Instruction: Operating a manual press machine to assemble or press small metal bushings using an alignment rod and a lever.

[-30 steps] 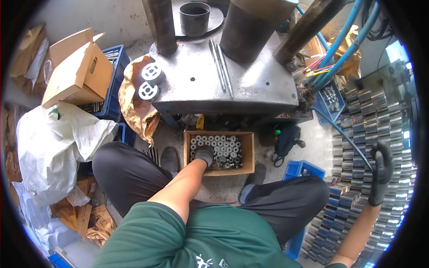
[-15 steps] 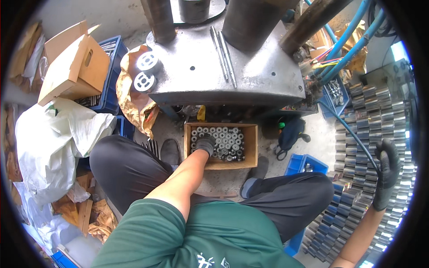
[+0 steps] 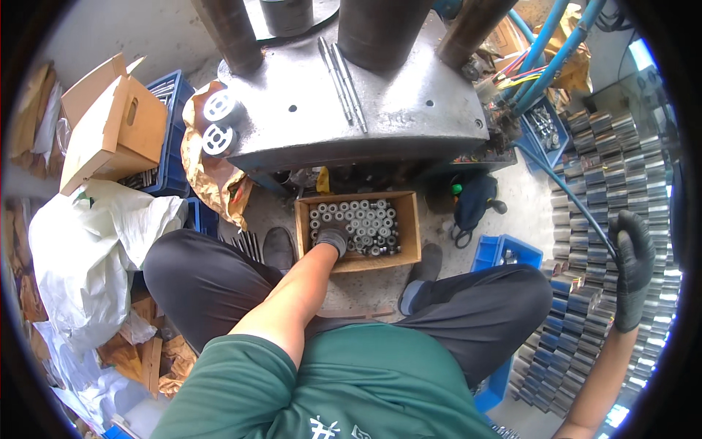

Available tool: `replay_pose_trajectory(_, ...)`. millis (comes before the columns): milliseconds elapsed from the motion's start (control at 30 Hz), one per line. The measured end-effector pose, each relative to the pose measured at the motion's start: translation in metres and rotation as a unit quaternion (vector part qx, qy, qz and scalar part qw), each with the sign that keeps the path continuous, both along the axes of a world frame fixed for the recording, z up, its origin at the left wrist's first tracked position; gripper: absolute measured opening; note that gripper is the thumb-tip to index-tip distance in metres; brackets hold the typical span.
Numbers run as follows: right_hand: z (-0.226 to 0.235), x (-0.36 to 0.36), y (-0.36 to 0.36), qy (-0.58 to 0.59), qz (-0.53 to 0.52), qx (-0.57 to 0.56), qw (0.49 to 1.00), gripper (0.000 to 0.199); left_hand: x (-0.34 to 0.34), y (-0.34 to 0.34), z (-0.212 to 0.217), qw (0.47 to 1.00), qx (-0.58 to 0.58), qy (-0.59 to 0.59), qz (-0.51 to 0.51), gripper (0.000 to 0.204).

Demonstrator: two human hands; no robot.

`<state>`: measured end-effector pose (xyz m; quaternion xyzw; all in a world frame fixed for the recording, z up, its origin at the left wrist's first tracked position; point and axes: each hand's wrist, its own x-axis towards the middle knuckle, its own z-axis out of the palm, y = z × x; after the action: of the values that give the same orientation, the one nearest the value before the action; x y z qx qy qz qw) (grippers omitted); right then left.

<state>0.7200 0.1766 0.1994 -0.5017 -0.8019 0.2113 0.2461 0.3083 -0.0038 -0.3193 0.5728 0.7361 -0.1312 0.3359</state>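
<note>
My gloved left hand [image 3: 333,241] reaches into the box [image 3: 409,219] of metal rings [image 3: 362,223] at 12 o'clock, grip hidden. Right hand [image 3: 632,263], curled, touches stacked gears [image 3: 599,183] at 3 o'clock; they could topple.

Things around the big machine

A grey metal press base [image 3: 365,110] holds two thin steel rods [image 3: 342,82]. An open brown cardboard box [image 3: 110,135] sits left, above a crumpled white plastic sheet [image 3: 95,249].

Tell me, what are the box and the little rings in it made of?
The box looks like brown cardboard: dull, with thin flat walls. The rings look like bare metal, probably steel: grey and shiny. The left hand, in a dark glove, reaches in among them.
</note>
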Motion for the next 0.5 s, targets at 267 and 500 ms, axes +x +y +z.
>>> replay_pose_trajectory(267,0.001,-0.005,-0.001,-0.009,-0.017,0.0,1.0,0.029,-0.016,0.014,0.025,0.992,-0.106,-0.034,-0.054,0.053)
replay_pose_trajectory(500,0.002,-0.007,-0.002,-0.022,-0.023,0.0,1.0,0.03,-0.018,0.007,0.045,0.989,-0.073,-0.017,-0.127,0.048)
